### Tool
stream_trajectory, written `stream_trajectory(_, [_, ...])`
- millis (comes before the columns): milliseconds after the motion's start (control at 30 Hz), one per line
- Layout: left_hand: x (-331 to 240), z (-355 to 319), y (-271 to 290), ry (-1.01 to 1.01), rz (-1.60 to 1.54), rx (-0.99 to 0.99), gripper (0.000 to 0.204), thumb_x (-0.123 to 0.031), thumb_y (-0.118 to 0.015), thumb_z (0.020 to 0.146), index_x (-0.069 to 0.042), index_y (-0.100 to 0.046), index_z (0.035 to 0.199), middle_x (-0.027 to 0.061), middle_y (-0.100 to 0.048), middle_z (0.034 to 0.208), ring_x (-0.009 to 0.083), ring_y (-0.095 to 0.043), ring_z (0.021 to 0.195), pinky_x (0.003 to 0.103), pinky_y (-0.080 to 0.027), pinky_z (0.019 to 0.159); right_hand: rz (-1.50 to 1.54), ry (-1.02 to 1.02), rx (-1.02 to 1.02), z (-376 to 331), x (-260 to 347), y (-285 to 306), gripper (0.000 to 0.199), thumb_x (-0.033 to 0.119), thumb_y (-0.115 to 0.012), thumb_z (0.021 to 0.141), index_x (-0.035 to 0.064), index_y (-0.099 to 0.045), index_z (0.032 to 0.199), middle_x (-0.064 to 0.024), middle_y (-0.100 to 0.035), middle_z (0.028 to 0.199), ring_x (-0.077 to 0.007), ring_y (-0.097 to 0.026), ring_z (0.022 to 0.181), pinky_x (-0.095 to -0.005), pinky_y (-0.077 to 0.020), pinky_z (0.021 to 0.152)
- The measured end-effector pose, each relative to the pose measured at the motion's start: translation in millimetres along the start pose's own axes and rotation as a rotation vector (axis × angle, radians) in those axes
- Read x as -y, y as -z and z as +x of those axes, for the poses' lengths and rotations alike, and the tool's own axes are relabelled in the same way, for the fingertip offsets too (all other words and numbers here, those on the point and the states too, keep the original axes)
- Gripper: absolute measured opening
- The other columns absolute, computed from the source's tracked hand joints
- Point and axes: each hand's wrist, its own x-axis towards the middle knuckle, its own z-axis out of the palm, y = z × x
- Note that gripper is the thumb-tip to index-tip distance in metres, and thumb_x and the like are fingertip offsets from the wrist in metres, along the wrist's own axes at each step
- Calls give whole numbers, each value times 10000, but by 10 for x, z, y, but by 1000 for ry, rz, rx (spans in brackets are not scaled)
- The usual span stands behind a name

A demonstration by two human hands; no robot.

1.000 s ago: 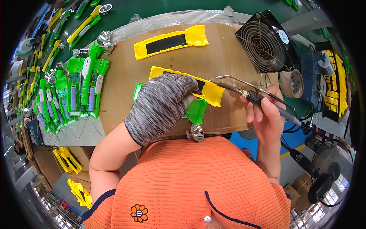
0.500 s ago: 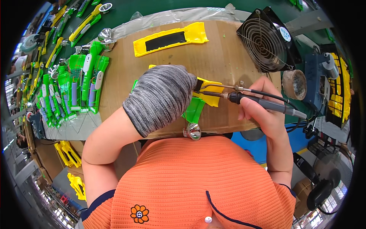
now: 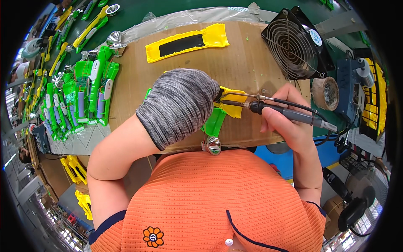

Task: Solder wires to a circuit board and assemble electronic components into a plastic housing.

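My left hand (image 3: 180, 107), in a grey knitted glove, is curled over a yellow plastic flashlight shell (image 3: 233, 110) and a green shell (image 3: 215, 122) at the middle of the board. The glove hides most of its fingers. A small silver reflector (image 3: 213, 145) lies at the near end of the green shell. My bare right hand (image 3: 289, 130) grips a soldering iron (image 3: 300, 116) like a pen. Its tip points left, over the yellow shell and close to my left fingers. A thin metal tube (image 3: 239, 95) runs above the iron toward the same spot.
A yellow shell (image 3: 216, 37) with a black strip lies farther back on the brown board (image 3: 252, 59). Green shells (image 3: 94, 75) with wires and reflectors crowd the left. A black fan (image 3: 291, 44), a round brown pot (image 3: 325, 93) and a blue-grey box (image 3: 345, 90) stand at right.
My left hand and forearm have shifted slightly to the right, covering a bit more of the yellow shell. The soldering iron stays almost in place.
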Motion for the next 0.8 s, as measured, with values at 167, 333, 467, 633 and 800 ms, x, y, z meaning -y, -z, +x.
stream_trajectory(167, [-4, -5, 5, 14, 17, 20, 118, -162, -670, 827, -63, -704, 881, 132, -628, 778, 328, -640, 762, 432, -518, 707, 7, -8, 2, -13, 47, 11, 151, 27, -689, 865, 15, -539, 881, -45, -641, 727, -82, -627, 610, -217, -473, 540])
stream_trajectory(333, [12, -4, 1, -5, 15, 3, 122, -164, -673, 819, -66, -705, 884, 129, -628, 778, 326, -641, 767, 429, -518, 706, -4, -19, 23, 25, 39, 17, 149, 22, -688, 862, 13, -541, 882, -48, -643, 749, -83, -629, 617, -218, -474, 543])
stream_trajectory(467, [43, -7, -35, 5, -17, 10, 123, -163, -673, 816, -68, -706, 886, 130, -630, 781, 326, -644, 769, 429, -520, 703, 18, -35, 26, 43, 35, 6, 151, 24, -691, 859, 12, -541, 882, -45, -641, 735, -84, -629, 617, -219, -476, 542])
stream_trajectory(633, [-12, 45, 9, 9, 71, 58, 135, -176, -669, 818, -71, -709, 892, 130, -636, 791, 324, -650, 776, 428, -525, 700, 24, -30, 5, 27, 16, 11, 148, 25, -685, 865, 9, -539, 886, -51, -643, 726, -88, -627, 607, -221, -477, 538])
stream_trajectory(800, [80, 53, -97, 21, 115, 88, 138, -181, -666, 819, -74, -709, 895, 129, -640, 797, 325, -653, 780, 424, -530, 711, 172, 49, -113, -78, -35, 102, 137, -19, -645, 870, -1, -515, 907, -97, -644, 723, -125, -611, 565, -244, -492, 527])
